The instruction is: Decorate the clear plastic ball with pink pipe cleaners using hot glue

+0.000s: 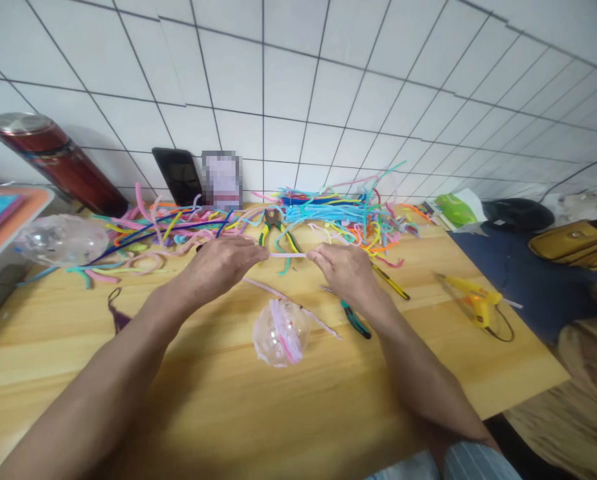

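Note:
Between my two hands a pale pink pipe cleaner (287, 255) is stretched level above the table. My left hand (227, 265) is closed on one end of it, and my right hand (342, 270) pinches the other. Below them sits a clear plastic ball (266, 340) with pale pink and lilac pipe cleaners across its front. Another pale pipe cleaner (323, 325) lies behind the ball. Pliers with yellow and green handles (264, 235) rest just beyond my hands. Under my right forearm lies a green-handled tool (354, 320), its tip partly hidden.
Many coloured pipe cleaners (323, 212) heap along the tiled wall. A yellow cutter (392, 281) and yellow glue gun (481, 307) lie to the right. Leftward are another clear ball (63, 240), a red thermos (63, 163) and a purple tassel (118, 317). A phone (177, 177) leans at the back.

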A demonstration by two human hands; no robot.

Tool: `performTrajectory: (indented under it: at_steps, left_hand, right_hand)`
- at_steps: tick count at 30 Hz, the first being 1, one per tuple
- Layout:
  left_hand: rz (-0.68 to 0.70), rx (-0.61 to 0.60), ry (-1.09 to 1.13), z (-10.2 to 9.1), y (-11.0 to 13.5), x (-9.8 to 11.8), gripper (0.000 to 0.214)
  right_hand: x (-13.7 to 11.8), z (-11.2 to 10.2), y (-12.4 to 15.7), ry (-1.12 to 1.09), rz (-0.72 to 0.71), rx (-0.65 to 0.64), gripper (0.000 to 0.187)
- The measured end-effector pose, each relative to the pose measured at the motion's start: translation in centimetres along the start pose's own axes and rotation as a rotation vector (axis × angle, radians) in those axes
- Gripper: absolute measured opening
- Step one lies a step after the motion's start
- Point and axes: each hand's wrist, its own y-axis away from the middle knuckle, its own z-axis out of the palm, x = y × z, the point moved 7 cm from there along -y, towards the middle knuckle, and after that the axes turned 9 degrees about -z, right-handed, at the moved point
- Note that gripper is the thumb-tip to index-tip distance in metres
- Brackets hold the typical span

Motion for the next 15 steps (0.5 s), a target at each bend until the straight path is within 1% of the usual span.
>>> performTrajectory:
  at_steps: [2,5,9,12,15]
  left_hand:
    - [-0.054,-0.037,0.009,1.1,0.1,-1.4,0.046]
    - [-0.126,-0.074,0.051,2.6,0.1,-3.0,0.050]
    - [-0.110,-0.144,0.098,4.6,0.0,-3.7,0.048]
    - [-0.140,-0.187,0.088,5.5,0.4,-4.7,0.045]
    - [-0.207,-0.175,0.036,5.7,1.5,-6.1,0.047]
  right_hand:
    - [0.0,1.2,0.4,0.016,0.011,-0.107,0.031]
    - [-0.5,2.4,1.9,0.041,-0.020,-0.264,0.030]
    - [-0.9,3.4,3.7,0.076,-0.053,-0.434,0.030]
    - [-1.0,3.5,4.5,0.096,-0.022,-0.475,0.029]
    - [-0.9,3.6,4.9,0.103,0.003,-0.499,0.030]
